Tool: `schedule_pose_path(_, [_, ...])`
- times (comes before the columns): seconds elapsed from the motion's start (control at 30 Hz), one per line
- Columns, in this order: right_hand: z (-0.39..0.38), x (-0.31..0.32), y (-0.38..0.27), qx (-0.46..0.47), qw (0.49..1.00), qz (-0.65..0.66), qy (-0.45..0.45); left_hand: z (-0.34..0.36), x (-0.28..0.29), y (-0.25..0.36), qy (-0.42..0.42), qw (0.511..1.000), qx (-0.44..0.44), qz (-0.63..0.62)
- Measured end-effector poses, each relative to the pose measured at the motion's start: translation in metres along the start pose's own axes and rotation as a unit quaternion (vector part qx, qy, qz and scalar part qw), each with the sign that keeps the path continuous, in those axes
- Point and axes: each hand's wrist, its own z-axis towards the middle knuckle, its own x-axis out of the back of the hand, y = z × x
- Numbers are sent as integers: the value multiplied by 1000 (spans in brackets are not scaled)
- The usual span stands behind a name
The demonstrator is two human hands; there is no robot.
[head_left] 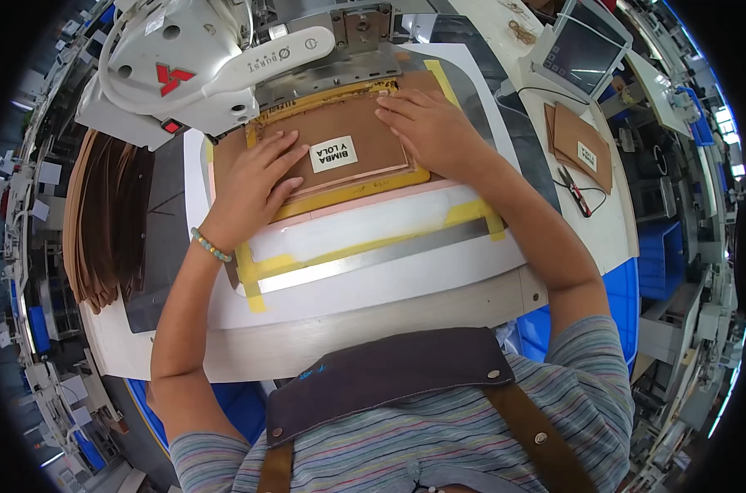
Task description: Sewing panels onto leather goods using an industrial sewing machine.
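Brown panel (344,117): white label (332,154), inverted black lettering (334,153); fingers (279,153) at either side.

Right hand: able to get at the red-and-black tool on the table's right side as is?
Probably yes: the red-and-black tool lies uncovered on the pale tabletop, and nothing seems to block the way. The right hand would just have to leave the brown panel.

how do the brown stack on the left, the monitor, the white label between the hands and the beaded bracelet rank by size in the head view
Largest to smallest, as they look:
1. Brown stack
2. Monitor
3. White label
4. Beaded bracelet
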Motion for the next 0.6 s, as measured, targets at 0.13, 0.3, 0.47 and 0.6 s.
schedule_pose_path(0.13, [2,-1,-2,-9,1000,-13,-17,1,-6,-1,-1,1000,-8,2])
schedule_pose_path(0.3, [10,2,-2,11,1000,-10,-6,0,-4,2,17,1000,-17,1])
schedule_pose_path(0.47, [20,-3,-6,18,1000,-1,-12,6,-5,6,13,999,-27,12])
schedule_pose_path(0.6, [22,-3,-7,25,1000,-5,-9,9,-9,7,7,999,-29,32])
